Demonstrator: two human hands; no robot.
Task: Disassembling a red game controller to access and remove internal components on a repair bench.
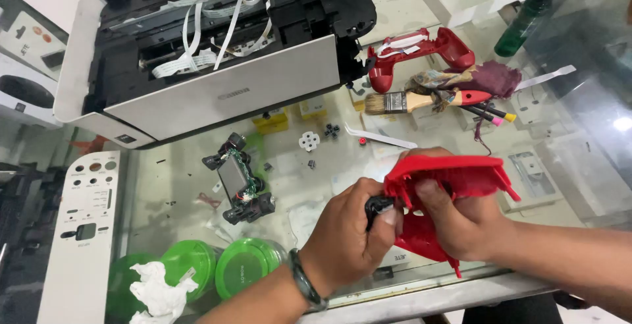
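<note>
The left hand (345,232), nearest the camera with a dark band on its wrist, is closed around a small black part (376,207), pinched between thumb and fingers and touching the edge of a red shell (454,179). The right hand (461,222) is wrapped tightly around that shell from the far side, thumb pressed on its front; the shell sits tilted above the glass table (171,192), near its front edge.

Left of the hands stand two green lids (247,265), with crumpled white tissue (158,291) beside them. Further back lies a circuit board (240,179) with black modules. An opened printer (210,47) with loose white ribbon cables fills the far left. To its right rest a second red shell (421,51), a brush (421,101), and a green bottle (530,14).
</note>
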